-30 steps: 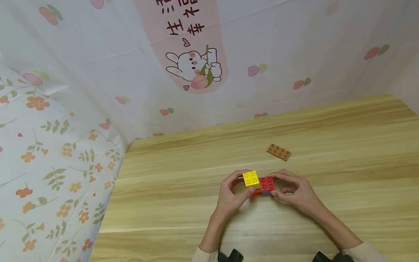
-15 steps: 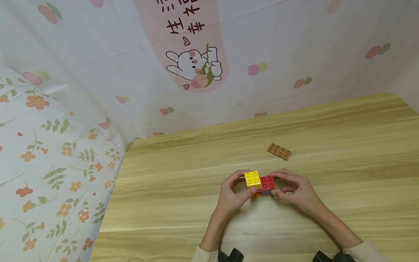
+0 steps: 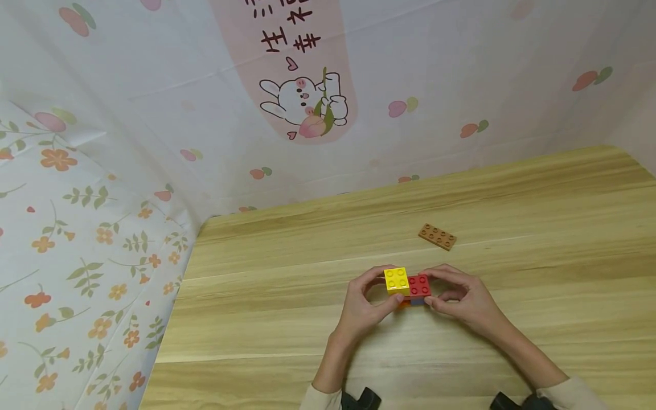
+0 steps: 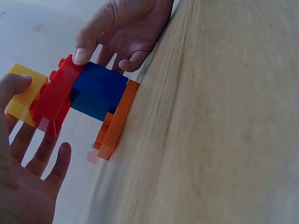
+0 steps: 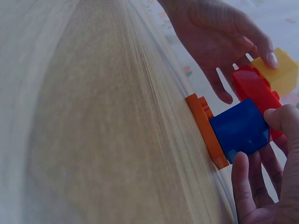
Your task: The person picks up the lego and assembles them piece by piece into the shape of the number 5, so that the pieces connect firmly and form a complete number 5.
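Note:
My left hand (image 3: pixel 361 302) pinches a yellow building block (image 3: pixel 396 281) between thumb and fingers, over the left half of a red block (image 3: pixel 419 286). Red studs show in a narrow gap beneath the yellow one in the left wrist view. From the other side my right hand (image 3: pixel 468 296) grips the red block's right end, its thumb at the seam with the blue block (image 5: pixel 240 126) below. That blue block stands on one end of a flat orange plate (image 4: pixel 119 121), whose other studs are bare. The orange plate lies on the wooden table.
Behind the hands a flat brown studded plate (image 3: pixel 437 237) lies on the table (image 3: pixel 266 302). A white printed cloth (image 3: pixel 420 62) hangs at the table's back edge, and a flowered cloth (image 3: pixel 92 228) hangs along the left.
My left hand has shifted slightly right with the yellow block, which sits closer over the red one. The right hand keeps its grip in nearly the same place.

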A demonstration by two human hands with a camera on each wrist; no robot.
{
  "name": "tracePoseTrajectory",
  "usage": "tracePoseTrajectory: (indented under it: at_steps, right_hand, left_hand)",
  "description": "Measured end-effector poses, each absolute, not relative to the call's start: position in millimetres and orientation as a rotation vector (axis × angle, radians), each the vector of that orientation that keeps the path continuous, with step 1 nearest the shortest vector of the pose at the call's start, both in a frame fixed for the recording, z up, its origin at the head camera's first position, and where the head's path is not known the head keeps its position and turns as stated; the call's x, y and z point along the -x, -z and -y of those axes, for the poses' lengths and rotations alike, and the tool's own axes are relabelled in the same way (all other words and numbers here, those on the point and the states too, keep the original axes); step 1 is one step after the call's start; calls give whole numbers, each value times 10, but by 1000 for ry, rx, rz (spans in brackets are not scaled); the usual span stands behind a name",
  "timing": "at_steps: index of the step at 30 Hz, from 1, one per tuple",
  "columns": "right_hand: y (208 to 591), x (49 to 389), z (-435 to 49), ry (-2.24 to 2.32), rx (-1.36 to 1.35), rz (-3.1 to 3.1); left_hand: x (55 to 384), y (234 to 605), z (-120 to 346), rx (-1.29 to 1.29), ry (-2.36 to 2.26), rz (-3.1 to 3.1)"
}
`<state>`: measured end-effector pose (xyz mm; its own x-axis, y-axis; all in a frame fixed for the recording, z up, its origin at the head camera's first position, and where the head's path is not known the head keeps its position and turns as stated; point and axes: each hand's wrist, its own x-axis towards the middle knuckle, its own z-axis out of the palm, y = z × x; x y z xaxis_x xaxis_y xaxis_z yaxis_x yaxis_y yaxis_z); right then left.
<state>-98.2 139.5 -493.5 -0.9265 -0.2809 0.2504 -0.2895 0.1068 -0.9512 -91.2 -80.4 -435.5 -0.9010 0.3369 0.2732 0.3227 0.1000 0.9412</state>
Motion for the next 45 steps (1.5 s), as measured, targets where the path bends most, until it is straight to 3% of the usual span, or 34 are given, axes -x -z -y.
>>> tracePoseTrajectory:
  at_steps: [9, 37, 45]
  right_hand:
    - [4920, 971, -1394, -2014, -602, 2317]
    - [4915, 986, -1395, -2000, -618, 2328]
    - [4899, 975, -1399, -2033, -642, 2297]
  left_hand:
    - [915, 4388, 807, -759, -1967, -2370]
    - [905, 4289, 840, -627, -1778, -2489]
    - [998, 4627, 871, -702, -1750, -2556]
